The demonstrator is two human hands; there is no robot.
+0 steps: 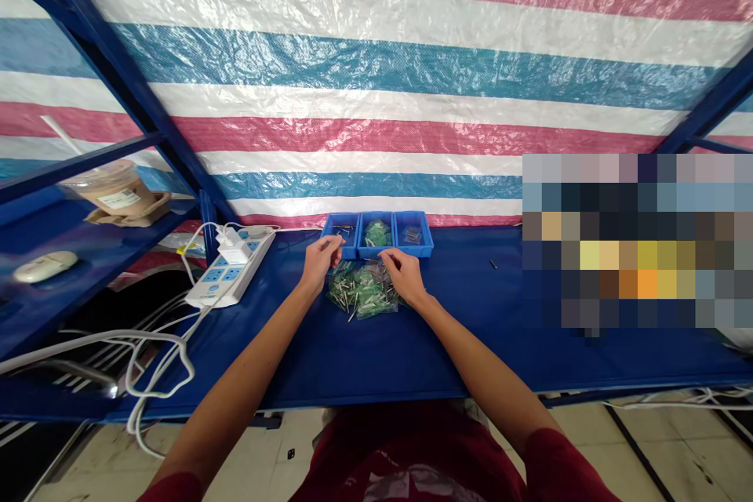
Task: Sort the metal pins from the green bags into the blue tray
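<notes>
My left hand (pixel 321 259) hovers in a pinch just in front of the left blue bin (pixel 341 234); what its fingertips hold is too small to name. My right hand (pixel 403 271) rests, fingers curled, on a pile of small green and metal parts in clear bags (pixel 361 290) lying on the blue table (pixel 376 353). The middle blue bin (pixel 376 234) holds green parts. The right blue bin (pixel 413 234) holds a few dark pieces.
A white power strip (pixel 232 267) with a plugged charger and white cables (pixel 153 361) lies at the left. A drink cup (pixel 111 188) and a white mouse (pixel 44 265) sit on the left shelf. A striped tarp (pixel 376 94) hangs behind. A small dark part (pixel 492 263) lies to the right.
</notes>
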